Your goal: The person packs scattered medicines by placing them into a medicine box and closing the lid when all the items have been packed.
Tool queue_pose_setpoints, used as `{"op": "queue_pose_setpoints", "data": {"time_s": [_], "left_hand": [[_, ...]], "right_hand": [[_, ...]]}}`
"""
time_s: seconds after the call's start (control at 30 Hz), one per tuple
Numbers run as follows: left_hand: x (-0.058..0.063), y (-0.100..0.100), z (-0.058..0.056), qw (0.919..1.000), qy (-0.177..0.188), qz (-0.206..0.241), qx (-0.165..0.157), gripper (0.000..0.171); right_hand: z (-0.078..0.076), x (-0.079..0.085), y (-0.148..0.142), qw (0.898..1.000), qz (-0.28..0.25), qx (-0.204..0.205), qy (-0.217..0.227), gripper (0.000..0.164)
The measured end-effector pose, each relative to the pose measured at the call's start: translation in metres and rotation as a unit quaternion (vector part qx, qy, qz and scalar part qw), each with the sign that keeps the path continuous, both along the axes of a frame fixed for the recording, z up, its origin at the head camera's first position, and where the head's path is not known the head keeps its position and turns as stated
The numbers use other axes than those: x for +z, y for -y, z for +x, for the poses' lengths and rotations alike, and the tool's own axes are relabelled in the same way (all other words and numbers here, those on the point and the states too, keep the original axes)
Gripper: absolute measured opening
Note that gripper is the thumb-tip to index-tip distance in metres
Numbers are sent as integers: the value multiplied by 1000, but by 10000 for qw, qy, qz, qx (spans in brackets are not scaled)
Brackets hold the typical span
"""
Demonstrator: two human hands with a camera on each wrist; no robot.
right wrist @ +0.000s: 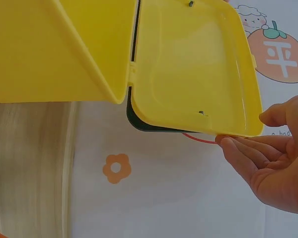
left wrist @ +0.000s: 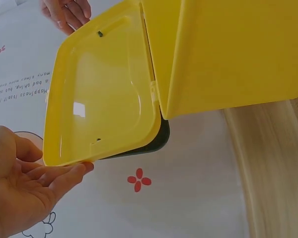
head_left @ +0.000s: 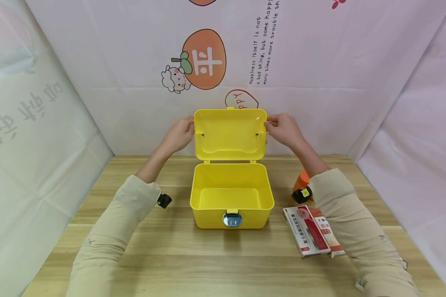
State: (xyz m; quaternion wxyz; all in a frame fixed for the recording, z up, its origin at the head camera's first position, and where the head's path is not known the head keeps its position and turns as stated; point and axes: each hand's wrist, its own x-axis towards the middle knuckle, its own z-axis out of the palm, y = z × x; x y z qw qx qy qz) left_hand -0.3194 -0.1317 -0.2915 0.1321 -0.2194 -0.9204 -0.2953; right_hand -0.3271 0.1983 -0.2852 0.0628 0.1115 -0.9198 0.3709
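Note:
A yellow plastic box (head_left: 231, 218) stands on the table with its hinged lid (head_left: 230, 134) raised at the back. My left hand (head_left: 180, 134) holds the lid's upper left corner; in the left wrist view its thumb and fingers (left wrist: 64, 173) lie on two edges of that corner. At the upper right corner, my right hand (head_left: 284, 128) grips the lid the same way, its fingers (right wrist: 248, 153) along the side edge in the right wrist view. The box's interior shows a bare yellow floor. A silver latch (head_left: 232, 219) hangs on its front.
To the right of the box lie a white and red carton (head_left: 306, 231) and an orange and white packet (head_left: 325, 227), partly under my right sleeve. An orange cylinder (head_left: 302, 180) is behind them. A printed white cloth (head_left: 134, 49) hangs close behind the lid.

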Motion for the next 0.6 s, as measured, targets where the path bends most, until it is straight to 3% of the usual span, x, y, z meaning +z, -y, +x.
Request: {"op": "queue_pose_setpoints", "data": {"time_s": [0.6], "left_hand": [[-23,2,-19,9994,229,181,-196,26]], "right_hand": [[-16,-26,10,9996,-54,-222,135,43]]}}
